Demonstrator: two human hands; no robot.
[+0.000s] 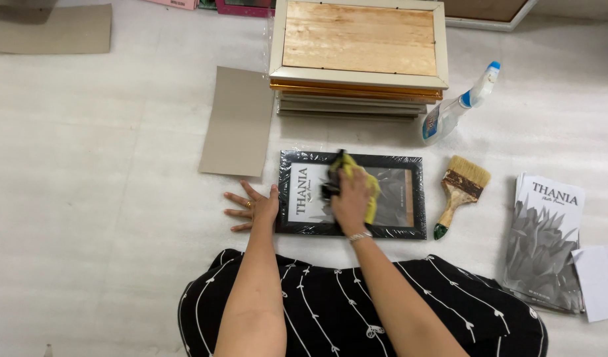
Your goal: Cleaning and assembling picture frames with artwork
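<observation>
We are looking down at a black picture frame point(351, 194) lying flat on the white floor, right in front of our knees. It is wrapped in thin clear plastic that shines in the light.

Our left hand point(254, 207) lies flat with the fingers spread wide. It holds nothing — it just presses the floor, and its thumb side touches the frame's left edge. Our right hand point(349, 198) is curled around a yellow cloth point(363, 182) and rests on top of the frame, near the middle.

We think the frame is light and stiff, easy to lift. The plastic looks slippery, so the frame could slide under the cloth. The front pane may break if we press hard — so soft pushes feel best. The safest places to hold are the hard side edges, like where our left hand sits.

Just to the right of our right hand lies a paintbrush point(460, 192), and past it a spray bottle point(457, 106). Beyond our hands sits a stack of frames point(358, 61). A grey card point(236, 121) lies above our left hand. Far right is a pile of printed sheets point(544, 244).
</observation>
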